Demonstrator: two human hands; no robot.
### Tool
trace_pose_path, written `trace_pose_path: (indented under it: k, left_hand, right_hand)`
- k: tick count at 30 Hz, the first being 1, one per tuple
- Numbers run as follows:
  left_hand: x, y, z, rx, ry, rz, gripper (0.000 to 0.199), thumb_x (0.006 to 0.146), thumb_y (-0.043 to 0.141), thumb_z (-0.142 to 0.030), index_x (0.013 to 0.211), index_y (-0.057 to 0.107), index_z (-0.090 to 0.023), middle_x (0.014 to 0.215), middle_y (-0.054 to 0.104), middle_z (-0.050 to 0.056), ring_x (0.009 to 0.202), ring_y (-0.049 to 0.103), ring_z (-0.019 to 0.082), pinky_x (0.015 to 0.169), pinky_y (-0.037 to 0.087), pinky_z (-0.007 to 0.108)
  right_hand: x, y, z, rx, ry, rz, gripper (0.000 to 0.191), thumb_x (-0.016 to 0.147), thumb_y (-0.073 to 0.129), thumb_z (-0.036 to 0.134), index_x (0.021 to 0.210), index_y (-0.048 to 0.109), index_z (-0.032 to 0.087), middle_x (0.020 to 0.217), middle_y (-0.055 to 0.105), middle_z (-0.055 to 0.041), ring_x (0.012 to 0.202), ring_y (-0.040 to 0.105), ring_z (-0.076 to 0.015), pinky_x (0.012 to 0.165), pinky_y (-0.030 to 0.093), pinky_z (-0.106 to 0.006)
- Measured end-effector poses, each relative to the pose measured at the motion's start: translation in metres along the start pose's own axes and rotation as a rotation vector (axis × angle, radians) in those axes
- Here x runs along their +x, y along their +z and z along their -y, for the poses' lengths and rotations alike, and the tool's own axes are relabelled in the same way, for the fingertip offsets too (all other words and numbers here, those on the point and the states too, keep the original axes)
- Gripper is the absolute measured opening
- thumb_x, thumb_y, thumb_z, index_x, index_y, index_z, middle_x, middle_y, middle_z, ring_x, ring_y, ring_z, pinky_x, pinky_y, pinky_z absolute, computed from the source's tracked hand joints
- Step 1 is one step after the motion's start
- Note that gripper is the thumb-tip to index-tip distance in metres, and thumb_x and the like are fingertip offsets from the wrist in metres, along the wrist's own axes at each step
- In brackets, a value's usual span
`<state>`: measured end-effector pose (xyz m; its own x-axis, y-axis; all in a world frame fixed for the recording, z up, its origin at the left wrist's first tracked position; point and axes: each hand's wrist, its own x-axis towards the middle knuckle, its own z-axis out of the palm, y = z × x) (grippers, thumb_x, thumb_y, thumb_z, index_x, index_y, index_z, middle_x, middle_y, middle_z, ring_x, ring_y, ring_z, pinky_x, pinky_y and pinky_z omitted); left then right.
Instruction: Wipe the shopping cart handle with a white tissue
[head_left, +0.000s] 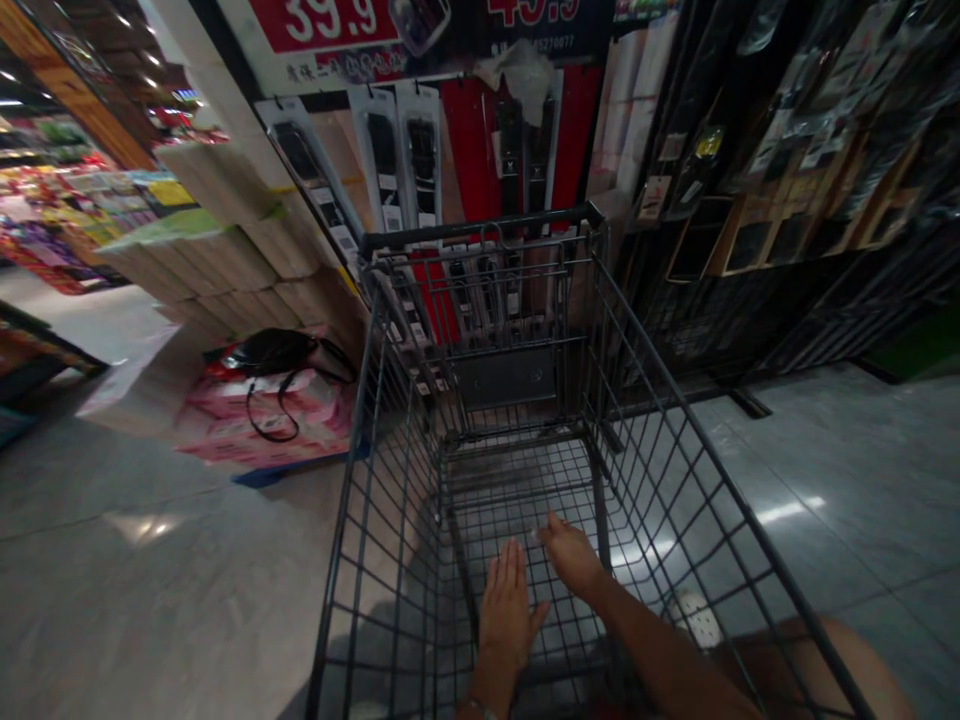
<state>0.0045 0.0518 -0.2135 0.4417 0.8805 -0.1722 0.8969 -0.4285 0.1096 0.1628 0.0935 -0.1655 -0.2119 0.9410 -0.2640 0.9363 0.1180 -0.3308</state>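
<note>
A dark wire shopping cart [517, 478] stands in front of me, and both my hands reach down into its basket. My left hand [506, 605] is stretched out, fingers straight and thumb apart, holding nothing. To its right, my right hand [571, 555] is closed in a pinch. Something small and whitish shows at its fingertips, too small to name. Whether either hand touches the wire floor cannot be made out. The cart's handle bar [480, 228] is at the far end, above a dark panel [506, 378].
Packaged goods on hooks [405, 150] hang behind the cart under a price sign [330, 20]. To the left, a black bag [274, 350] lies on pink packages [300, 410] beside stacked paper packs [202, 255]. A dark display rack [750, 220] stands to the right.
</note>
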Motion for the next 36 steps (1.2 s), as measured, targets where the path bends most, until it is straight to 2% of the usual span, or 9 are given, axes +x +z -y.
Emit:
trace_pose_path:
  k: [3,9,12,15,17,20,25,29,36]
  left_hand:
    - [-0.004,0.004,-0.004,-0.010,-0.011,-0.012,0.071,0.083,0.045,-0.036,0.145,0.023,-0.010,0.152,0.024,0.013,0.140,0.023,0.024,0.112,0.031,0.045]
    - [-0.004,0.001,-0.011,-0.037,-0.036,-0.051,0.069,0.084,0.044,-0.041,0.143,0.029,-0.009,0.150,0.029,0.013,0.139,0.027,0.025,0.112,0.031,0.048]
    - [-0.004,0.002,-0.013,-0.047,-0.026,-0.063,0.068,0.083,0.047,-0.038,0.142,0.030,-0.009,0.149,0.032,0.014,0.138,0.029,0.026,0.112,0.031,0.049]
    - [-0.004,0.006,-0.014,-0.055,-0.045,-0.082,0.068,0.080,0.051,-0.030,0.142,0.031,-0.010,0.149,0.032,0.015,0.138,0.030,0.026,0.110,0.034,0.048]
    - [-0.006,0.008,-0.015,-0.066,-0.052,-0.081,0.069,0.078,0.053,-0.023,0.142,0.030,-0.010,0.149,0.032,0.015,0.138,0.029,0.026,0.110,0.036,0.047]
    - [-0.009,0.010,-0.015,-0.120,-0.051,-0.063,0.070,0.075,0.052,-0.017,0.142,0.031,-0.011,0.149,0.034,0.014,0.139,0.027,0.026,0.110,0.036,0.045]
    - [-0.013,0.012,-0.012,-0.233,-0.114,0.010,0.057,0.078,0.050,-0.016,0.135,0.045,-0.016,0.141,0.047,0.011,0.133,0.039,0.023,0.108,0.039,0.036]
    - [-0.013,0.012,-0.015,-0.203,-0.097,0.008,0.064,0.076,0.050,-0.014,0.139,0.038,-0.014,0.144,0.042,0.012,0.135,0.035,0.026,0.109,0.037,0.043]
    - [-0.013,0.010,-0.022,-0.101,-0.029,-0.133,0.078,0.075,0.048,-0.013,0.146,0.016,-0.011,0.151,0.028,0.015,0.139,0.024,0.027,0.108,0.039,0.048]
  right_hand:
    - [-0.004,-0.008,-0.014,-0.073,0.133,-0.016,0.036,0.083,0.039,0.001,0.099,0.067,0.016,0.110,0.061,-0.0133,0.087,0.064,-0.0190,0.077,0.046,-0.028]
    - [0.000,-0.029,-0.053,-0.034,0.505,-0.247,0.031,0.090,0.040,0.013,0.096,0.070,0.016,0.098,0.064,-0.0129,0.094,0.061,-0.0206,0.081,0.043,-0.028]
    - [0.013,-0.028,-0.053,0.117,0.528,-0.315,0.028,0.089,0.043,0.013,0.099,0.070,0.016,0.098,0.065,-0.0111,0.091,0.062,-0.0184,0.079,0.043,-0.025]
    - [0.027,-0.015,-0.034,0.242,0.552,-0.334,0.024,0.086,0.045,0.013,0.092,0.069,0.014,0.091,0.067,-0.0105,0.080,0.062,-0.0170,0.071,0.043,-0.024]
    - [0.033,-0.003,-0.013,0.310,0.508,-0.333,0.023,0.083,0.046,0.012,0.085,0.068,0.014,0.084,0.068,-0.0093,0.076,0.062,-0.0170,0.068,0.042,-0.024]
    - [0.040,0.013,0.025,0.462,0.275,-0.225,0.025,0.076,0.046,0.004,0.076,0.068,0.016,0.077,0.068,-0.0053,0.076,0.061,-0.0154,0.070,0.043,-0.022]
    - [0.045,0.019,0.069,0.523,0.039,-0.068,0.035,0.075,0.044,-0.001,0.091,0.070,0.019,0.099,0.066,-0.0055,0.090,0.061,-0.0138,0.080,0.043,-0.021]
    - [0.047,0.011,0.061,0.361,0.017,-0.015,0.035,0.081,0.043,0.003,0.098,0.069,0.019,0.104,0.062,-0.0081,0.099,0.059,-0.0168,0.084,0.042,-0.024]
    - [0.043,0.003,-0.001,0.167,0.154,-0.121,0.028,0.087,0.044,0.010,0.102,0.066,0.019,0.105,0.059,-0.0094,0.098,0.056,-0.0198,0.087,0.041,-0.028]
